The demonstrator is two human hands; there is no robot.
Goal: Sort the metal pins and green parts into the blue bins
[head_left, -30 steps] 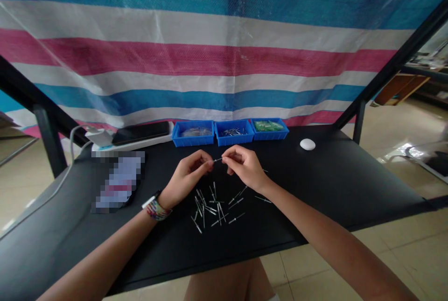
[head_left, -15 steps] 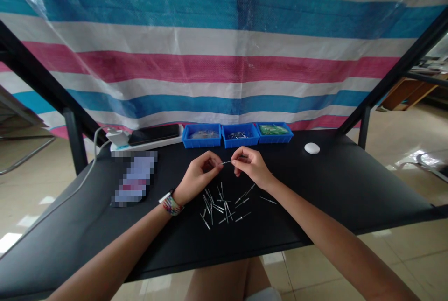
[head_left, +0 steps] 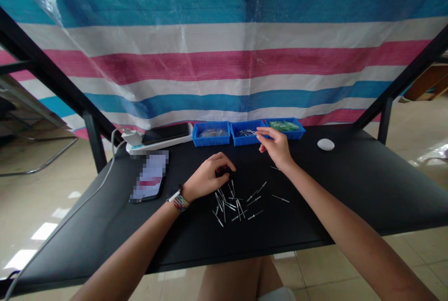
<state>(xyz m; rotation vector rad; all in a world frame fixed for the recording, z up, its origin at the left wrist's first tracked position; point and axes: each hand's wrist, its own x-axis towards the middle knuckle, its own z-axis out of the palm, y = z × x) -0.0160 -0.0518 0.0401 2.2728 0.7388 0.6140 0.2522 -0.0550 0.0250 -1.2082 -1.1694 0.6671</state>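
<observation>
Several silver blind rivets [head_left: 238,207] with thin pins lie loosely on the black table below and right of my left hand [head_left: 212,175]. That hand is held low over the table, thumb and forefinger apart with nothing between them. My right hand [head_left: 276,146] reaches over the front right of the middle blue bin [head_left: 248,140], thumb and fingertips pinched. A rivet [head_left: 254,133] appears to be at those fingertips, hard to separate from the rivets heaped in the bin behind it.
A left blue bin [head_left: 211,141] holds clear packets; a right blue bin [head_left: 297,134] holds green ones. A white power strip [head_left: 157,145] carries a dark phone [head_left: 166,133]. Another phone [head_left: 151,177] lies nearer. A white mouse-like object [head_left: 325,144] sits right. Striped sheeting [head_left: 224,67] hangs behind.
My hands have separated. The right one has moved up and away to the middle bin; the left has lowered toward the rivet pile and its fingers have parted. The view has shifted slightly.
</observation>
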